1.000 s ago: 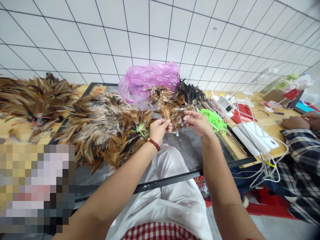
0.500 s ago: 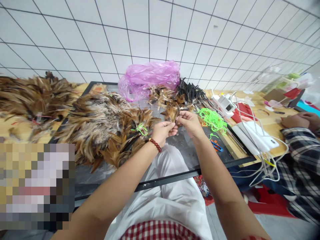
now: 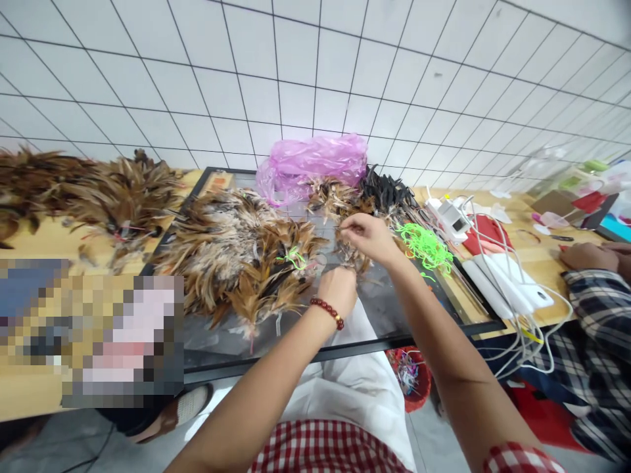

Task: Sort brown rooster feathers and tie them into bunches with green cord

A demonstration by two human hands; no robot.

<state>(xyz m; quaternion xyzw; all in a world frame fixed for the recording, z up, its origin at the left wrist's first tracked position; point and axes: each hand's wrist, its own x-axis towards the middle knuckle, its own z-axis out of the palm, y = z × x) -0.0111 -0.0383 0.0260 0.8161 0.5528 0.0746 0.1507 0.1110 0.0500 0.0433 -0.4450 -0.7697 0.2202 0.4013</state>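
Note:
My left hand [image 3: 339, 286], with a red bead bracelet on the wrist, is closed round the base of a small bunch of brown feathers [image 3: 353, 257] over the dark tray [image 3: 345, 351]. My right hand [image 3: 367, 235] is higher, fingers pinched at the top of the same bunch. A big heap of brown feathers [image 3: 236, 253] tied with green string lies left of my hands. Neon green ties [image 3: 424, 244] lie just right of my right hand.
A pink plastic bag [image 3: 315, 164] and black feathers [image 3: 387, 190] lie at the tray's back. More feathers [image 3: 98, 190] cover the wooden table at left. White chargers and cables [image 3: 497, 276] sit right. Another person's hand [image 3: 584, 255] in a plaid sleeve rests at far right. A red basket [image 3: 411, 378] stands below.
My left hand has dropped lower and closer to me, my right hand has risen above it, drawing the feather bunch out between them. The view has shifted right.

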